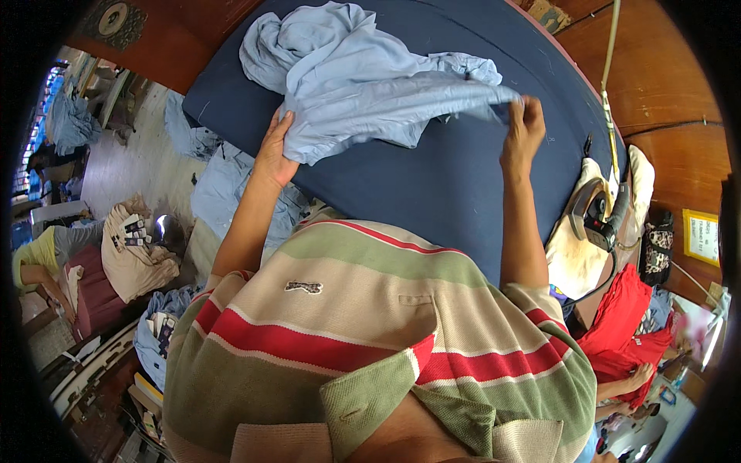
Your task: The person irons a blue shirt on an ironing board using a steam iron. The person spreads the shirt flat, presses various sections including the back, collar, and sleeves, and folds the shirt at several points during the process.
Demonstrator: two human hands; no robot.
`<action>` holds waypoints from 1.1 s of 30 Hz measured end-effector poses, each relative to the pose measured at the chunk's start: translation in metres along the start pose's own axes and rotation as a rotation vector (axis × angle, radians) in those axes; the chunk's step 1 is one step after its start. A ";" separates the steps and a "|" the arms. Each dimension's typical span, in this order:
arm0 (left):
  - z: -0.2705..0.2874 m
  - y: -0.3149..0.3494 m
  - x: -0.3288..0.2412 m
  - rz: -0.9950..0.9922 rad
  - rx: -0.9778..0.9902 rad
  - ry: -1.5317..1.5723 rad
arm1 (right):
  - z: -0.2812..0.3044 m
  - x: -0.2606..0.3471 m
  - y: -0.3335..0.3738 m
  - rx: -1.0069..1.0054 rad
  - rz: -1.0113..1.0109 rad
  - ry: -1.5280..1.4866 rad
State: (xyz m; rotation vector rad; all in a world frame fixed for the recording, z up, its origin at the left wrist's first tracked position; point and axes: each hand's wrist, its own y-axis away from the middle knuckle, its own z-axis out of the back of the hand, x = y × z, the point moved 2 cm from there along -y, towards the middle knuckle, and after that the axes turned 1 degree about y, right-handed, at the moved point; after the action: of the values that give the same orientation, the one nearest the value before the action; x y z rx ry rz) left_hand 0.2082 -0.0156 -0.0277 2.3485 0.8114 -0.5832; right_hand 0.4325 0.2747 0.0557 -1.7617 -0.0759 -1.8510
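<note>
A light blue shirt (pixel 355 85) lies crumpled across the far part of a dark blue padded ironing table (pixel 455 193). My left hand (pixel 276 150) grips its near left edge, the thumb showing and the other fingers partly under the cloth. On the other side, my right hand (pixel 525 135) pinches a narrow end of the same shirt, drawn out to the right and raised a little off the table. The cloth by that hand is slightly blurred. Much of the shirt's far part is bunched in folds, which hide its shape.
An iron (pixel 598 216) with a cord rests on a pale cloth pad at the table's right. More blue garments (pixel 239 189) hang or lie by the left edge. A person in yellow (pixel 38 258) is at the left; another person's hand (pixel 639 376) touches red cloth (pixel 617 316) at lower right.
</note>
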 end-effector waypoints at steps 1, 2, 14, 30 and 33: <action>0.001 -0.001 0.006 -0.041 -0.083 0.023 | 0.015 -0.013 0.014 0.024 0.011 0.017; -0.003 0.002 0.011 -0.057 -0.075 0.007 | 0.030 -0.031 0.029 0.015 -0.086 0.007; -0.003 0.042 0.064 -0.639 -0.098 -2.045 | 0.028 -0.025 0.066 0.338 -0.025 0.591; -0.222 0.016 -0.170 -0.631 0.841 -0.738 | 0.066 0.240 -0.188 0.458 0.251 -0.242; -0.243 0.039 -0.239 -1.702 0.504 -2.095 | 0.061 0.320 -0.197 0.559 0.749 0.248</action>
State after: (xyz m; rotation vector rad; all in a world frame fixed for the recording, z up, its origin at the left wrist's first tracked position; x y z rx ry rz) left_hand 0.1129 0.0182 0.3000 -0.3894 1.0672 -2.9432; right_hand 0.4124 0.3485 0.4288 -0.9727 0.1352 -1.3015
